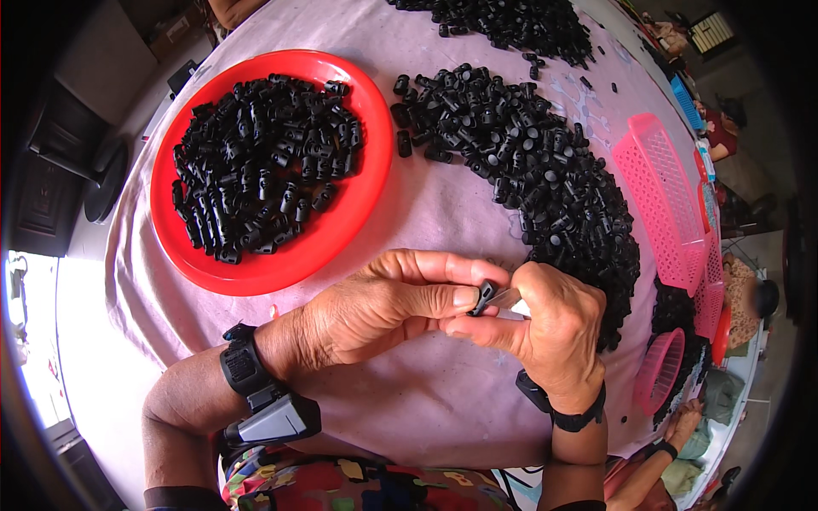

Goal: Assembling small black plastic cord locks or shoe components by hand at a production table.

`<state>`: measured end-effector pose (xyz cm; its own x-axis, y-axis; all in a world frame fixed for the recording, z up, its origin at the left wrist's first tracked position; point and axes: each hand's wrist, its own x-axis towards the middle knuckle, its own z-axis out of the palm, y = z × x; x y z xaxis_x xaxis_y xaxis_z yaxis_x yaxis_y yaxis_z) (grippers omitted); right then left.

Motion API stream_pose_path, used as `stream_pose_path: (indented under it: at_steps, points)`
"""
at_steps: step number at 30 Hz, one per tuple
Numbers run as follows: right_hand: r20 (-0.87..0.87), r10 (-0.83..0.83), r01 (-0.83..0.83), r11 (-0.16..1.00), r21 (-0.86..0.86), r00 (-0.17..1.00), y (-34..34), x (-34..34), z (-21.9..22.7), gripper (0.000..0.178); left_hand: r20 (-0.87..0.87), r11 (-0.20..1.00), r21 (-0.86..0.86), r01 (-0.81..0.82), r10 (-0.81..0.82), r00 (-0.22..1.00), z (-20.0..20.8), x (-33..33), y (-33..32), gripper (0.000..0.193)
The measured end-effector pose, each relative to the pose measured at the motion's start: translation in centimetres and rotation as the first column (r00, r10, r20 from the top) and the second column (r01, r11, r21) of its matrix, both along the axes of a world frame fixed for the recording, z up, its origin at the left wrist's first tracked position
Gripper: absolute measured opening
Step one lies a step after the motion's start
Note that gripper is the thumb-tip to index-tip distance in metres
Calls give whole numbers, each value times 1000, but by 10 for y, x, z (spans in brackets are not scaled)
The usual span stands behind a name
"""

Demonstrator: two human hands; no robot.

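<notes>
Pink cloth (400, 392) lies under your grip, with a red tray (378, 157) of black parts (264, 162) ahead to its left, a heap (567, 196) of similar parts just beyond your right hand (558, 324), and pink baskets (660, 200) farther right. Your left hand (366, 315) pinches a small black part (485, 296) at the centre of the grip, while your right closes on a thin pale piece (509, 301) whose end sits at that part, contact unclear. Cloth runs ahead of the grip between tray and heap, and back to your patterned clothing (366, 488).
</notes>
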<state>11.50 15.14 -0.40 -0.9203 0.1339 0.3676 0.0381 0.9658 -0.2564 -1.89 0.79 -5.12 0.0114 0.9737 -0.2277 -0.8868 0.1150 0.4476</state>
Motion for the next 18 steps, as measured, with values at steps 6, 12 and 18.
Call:
stream_pose_path:
  at_steps: [6, 12, 18]
  points:
    - [-16, 0, 0, 1000, -1, 1000, 1, 0, -2, 51, -8, 1000, 0, 6, -6, 1000, 1, 0, 0, 32]
    - [-21, -1, 1, 1000, 7, 1000, 1, 1, -2, 50, 0, 1000, -7, 2, -2, 1000, 2, 0, 1, 32]
    - [-11, -13, 12, 1000, -16, 1000, -1, 0, -3, 58, 2, 1000, -5, -2, 2, 1000, 2, 1, 0, 32]
